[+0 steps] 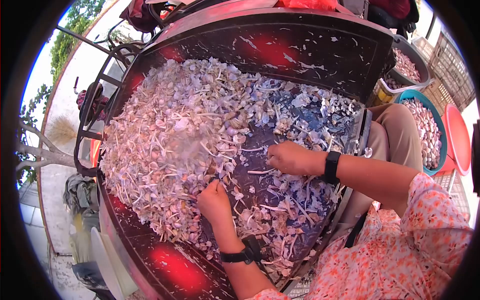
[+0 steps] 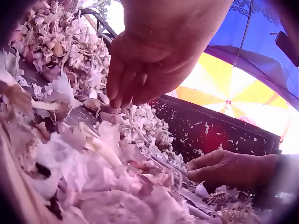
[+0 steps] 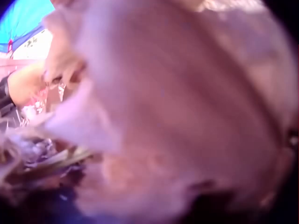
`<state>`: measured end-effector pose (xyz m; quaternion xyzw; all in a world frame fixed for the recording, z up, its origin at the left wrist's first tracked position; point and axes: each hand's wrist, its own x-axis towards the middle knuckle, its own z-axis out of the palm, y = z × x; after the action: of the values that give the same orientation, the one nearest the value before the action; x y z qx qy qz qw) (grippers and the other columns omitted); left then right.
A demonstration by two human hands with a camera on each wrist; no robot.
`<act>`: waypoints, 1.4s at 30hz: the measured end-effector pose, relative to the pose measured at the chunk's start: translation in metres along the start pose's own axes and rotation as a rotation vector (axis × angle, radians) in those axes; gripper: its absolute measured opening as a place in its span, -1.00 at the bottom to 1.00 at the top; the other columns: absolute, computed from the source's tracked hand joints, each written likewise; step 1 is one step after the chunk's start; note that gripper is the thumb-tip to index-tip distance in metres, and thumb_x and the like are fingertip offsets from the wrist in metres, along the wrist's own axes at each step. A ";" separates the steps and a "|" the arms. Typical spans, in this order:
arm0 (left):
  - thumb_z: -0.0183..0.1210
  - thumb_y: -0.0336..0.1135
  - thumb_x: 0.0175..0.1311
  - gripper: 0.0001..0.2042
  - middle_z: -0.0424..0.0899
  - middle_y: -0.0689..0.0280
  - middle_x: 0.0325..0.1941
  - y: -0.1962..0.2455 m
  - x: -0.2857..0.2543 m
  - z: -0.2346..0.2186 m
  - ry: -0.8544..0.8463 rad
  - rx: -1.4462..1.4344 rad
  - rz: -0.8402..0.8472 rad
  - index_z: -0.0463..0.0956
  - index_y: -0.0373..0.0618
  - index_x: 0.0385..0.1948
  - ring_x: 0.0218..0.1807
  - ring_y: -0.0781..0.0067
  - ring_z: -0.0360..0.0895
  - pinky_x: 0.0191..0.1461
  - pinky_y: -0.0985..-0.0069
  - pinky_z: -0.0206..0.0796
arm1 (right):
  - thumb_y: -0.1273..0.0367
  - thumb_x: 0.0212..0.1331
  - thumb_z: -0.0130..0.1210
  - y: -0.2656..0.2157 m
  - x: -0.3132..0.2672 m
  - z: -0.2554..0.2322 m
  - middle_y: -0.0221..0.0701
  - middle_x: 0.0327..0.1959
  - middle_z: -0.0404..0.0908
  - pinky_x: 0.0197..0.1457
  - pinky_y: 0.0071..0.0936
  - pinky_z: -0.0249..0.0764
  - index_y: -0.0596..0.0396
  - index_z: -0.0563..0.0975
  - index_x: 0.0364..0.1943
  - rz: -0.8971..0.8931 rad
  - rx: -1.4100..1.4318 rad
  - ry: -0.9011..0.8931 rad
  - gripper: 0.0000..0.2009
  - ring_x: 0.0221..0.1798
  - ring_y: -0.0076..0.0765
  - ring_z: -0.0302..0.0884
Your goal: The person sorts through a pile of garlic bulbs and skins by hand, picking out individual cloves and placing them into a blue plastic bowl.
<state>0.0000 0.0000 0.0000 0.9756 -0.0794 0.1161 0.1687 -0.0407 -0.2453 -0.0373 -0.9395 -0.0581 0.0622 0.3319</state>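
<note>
A heap of garlic cloves, dry skins and cut stalks (image 1: 165, 130) covers much of the dark tray (image 1: 250, 177). My left hand (image 1: 215, 200) is at the heap's near edge, its fingers curled downward. In the left wrist view, the fingertips of the left hand (image 2: 149, 60) pinch at a pale garlic clove (image 2: 108, 115). My right hand (image 1: 295, 157) is low over the tray with bent fingers, beside a long garlic stalk (image 1: 261, 172). I cannot tell whether it holds anything. Blurred papery skin (image 3: 84, 121) fills much of the right wrist view.
Loose skins and stalks (image 1: 272, 225) lie on the tray's near side. A raised dark panel (image 1: 310, 55) bounds its far side. To the right are a teal basin (image 1: 442, 135) of cloves, a red basin (image 1: 457, 142) and a grey tub (image 1: 425, 65) of garlic.
</note>
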 end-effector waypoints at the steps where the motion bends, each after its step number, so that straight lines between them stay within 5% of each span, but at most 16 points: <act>1: 0.19 -0.30 0.05 -0.79 0.61 0.08 -0.46 -0.001 0.001 0.001 -0.007 0.047 0.067 0.62 -0.07 -0.26 -0.40 0.05 0.57 -0.30 0.27 0.40 | 0.18 0.20 -0.02 0.004 -0.002 -0.001 -0.30 -0.40 0.61 -0.28 -0.22 0.41 0.05 0.54 -0.40 -0.051 0.268 0.057 -0.75 -0.34 -0.21 0.54; 3: 0.16 -0.31 0.07 -0.82 0.61 0.08 -0.48 0.001 -0.016 0.014 -0.075 0.072 0.109 0.62 -0.07 -0.29 -0.41 0.03 0.57 -0.31 0.27 0.40 | 0.24 0.22 -0.04 0.007 -0.029 -0.002 -0.35 -0.47 0.58 -0.37 -0.31 0.39 0.08 0.51 -0.47 -0.047 0.534 0.072 -0.76 -0.46 -0.28 0.49; 5: 0.18 -0.32 0.04 -0.80 0.61 0.10 -0.49 0.004 -0.013 0.022 -0.179 0.101 0.092 0.62 -0.06 -0.28 -0.40 0.04 0.56 -0.32 0.25 0.39 | 0.26 0.27 -0.06 -0.010 -0.045 -0.024 -0.52 -0.63 0.37 -0.65 -0.66 0.11 0.08 0.43 -0.41 0.221 1.156 -0.176 -0.79 -0.68 -0.64 0.19; 8: 0.16 -0.32 0.04 -0.87 0.58 0.07 -0.53 0.013 -0.006 0.029 -0.159 0.264 0.097 0.58 -0.08 -0.40 -0.40 0.03 0.55 -0.34 0.22 0.35 | 0.27 0.29 -0.08 -0.016 -0.060 -0.035 -0.54 -0.65 0.32 -0.72 -0.75 -0.06 0.05 0.42 -0.39 0.279 1.467 -0.192 -0.82 -0.71 -0.72 0.12; 12: 0.03 -0.38 0.06 -0.86 0.60 0.11 -0.59 0.015 0.007 0.027 -0.049 0.419 0.159 0.56 -0.10 -0.59 -0.50 0.05 0.58 -0.45 0.22 0.41 | 0.26 0.29 -0.09 -0.024 -0.075 -0.042 -0.52 -0.64 0.34 -0.78 -0.75 -0.07 0.07 0.40 -0.42 0.475 1.608 -0.178 -0.79 -0.72 -0.69 0.12; 15: 0.08 -0.38 0.01 -0.89 0.60 0.10 -0.59 0.010 0.015 0.028 -0.086 0.453 0.248 0.57 -0.12 -0.60 -0.48 0.06 0.59 -0.40 0.24 0.42 | 0.30 0.27 -0.09 -0.019 -0.081 -0.036 -0.50 -0.60 0.41 -0.76 -0.73 -0.01 0.06 0.40 -0.47 0.455 1.777 -0.213 -0.80 -0.70 -0.67 0.26; 19: 0.13 -0.39 -0.06 -0.91 0.60 0.10 -0.58 0.016 0.012 0.021 -0.172 0.484 0.326 0.56 -0.17 -0.61 -0.45 0.03 0.58 -0.38 0.25 0.42 | 0.32 0.28 -0.11 -0.023 -0.084 -0.029 -0.46 -0.54 0.49 -0.72 -0.74 0.12 0.11 0.45 -0.41 0.452 1.719 -0.189 -0.81 -0.63 -0.62 0.40; 21: 0.19 -0.38 -0.06 -0.87 0.61 0.12 -0.59 0.014 0.006 0.011 -0.195 0.302 0.321 0.60 -0.25 -0.49 -0.51 0.20 0.59 -0.39 0.36 0.39 | 0.31 0.29 -0.12 -0.028 -0.085 -0.025 -0.41 -0.44 0.56 -0.64 -0.73 0.24 0.17 0.51 -0.32 0.456 1.673 -0.152 -0.77 -0.53 -0.58 0.50; 22: 0.19 -0.38 -0.06 -0.87 0.61 0.12 -0.59 0.016 0.000 0.007 -0.193 0.303 0.324 0.60 -0.25 -0.49 -0.51 0.20 0.59 -0.39 0.36 0.39 | 0.31 0.28 -0.12 -0.028 -0.085 -0.021 -0.40 -0.39 0.58 -0.59 -0.71 0.31 0.19 0.49 -0.14 0.436 1.638 -0.173 -0.75 -0.45 -0.57 0.53; 24: 0.21 -0.38 0.01 -0.82 0.60 0.13 -0.60 0.024 -0.015 0.001 -0.244 -0.536 0.016 0.62 -0.26 -0.36 -0.57 0.48 0.52 -0.44 0.47 0.33 | 0.33 0.28 -0.13 -0.040 -0.081 -0.015 -0.40 -0.38 0.58 -0.57 -0.69 0.33 0.19 0.46 -0.08 0.467 1.616 -0.147 -0.74 -0.44 -0.57 0.53; 27: 0.24 -0.38 0.04 -0.79 0.59 0.13 -0.61 0.049 -0.024 -0.023 -0.287 -0.585 -0.109 0.62 -0.20 -0.27 -0.58 0.68 0.42 -0.47 0.56 0.25 | 0.37 0.29 -0.14 -0.048 -0.072 -0.003 -0.39 -0.39 0.58 -0.59 -0.70 0.34 0.21 0.41 -0.02 0.527 1.644 -0.148 -0.74 -0.48 -0.58 0.50; 29: 0.21 -0.37 0.04 -0.84 0.57 0.09 -0.60 0.032 -0.016 -0.008 -0.203 -0.491 -0.015 0.62 -0.22 -0.37 -0.58 0.49 0.51 -0.46 0.45 0.29 | 0.37 0.29 -0.13 -0.041 -0.063 0.014 -0.37 -0.41 0.57 -0.64 -0.76 0.29 0.22 0.42 -0.08 0.433 1.809 -0.304 -0.77 -0.53 -0.62 0.45; 32: 0.20 -0.30 -0.02 -0.85 0.58 0.07 -0.53 0.025 -0.008 0.002 -0.261 0.231 0.130 0.55 -0.19 -0.57 -0.38 0.02 0.56 -0.35 0.22 0.37 | 0.37 0.29 -0.10 -0.042 -0.068 0.012 -0.35 -0.41 0.57 -0.67 -0.81 0.23 0.22 0.44 -0.12 0.418 1.819 -0.316 -0.79 -0.57 -0.68 0.41; 42: 0.14 -0.36 -0.04 -0.88 0.60 0.07 -0.53 0.021 -0.019 0.017 -0.338 0.563 0.157 0.60 -0.19 -0.55 -0.38 0.02 0.58 -0.31 0.25 0.43 | 0.41 0.21 -0.01 -0.027 -0.100 -0.010 -0.40 -0.40 0.60 -0.63 -0.81 0.20 0.21 0.51 -0.14 0.354 1.685 -0.153 -0.79 -0.56 -0.73 0.41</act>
<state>-0.0191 -0.0230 -0.0137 0.9803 -0.1459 -0.0171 -0.1324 -0.1396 -0.2453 -0.0050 -0.3689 0.1322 0.1985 0.8984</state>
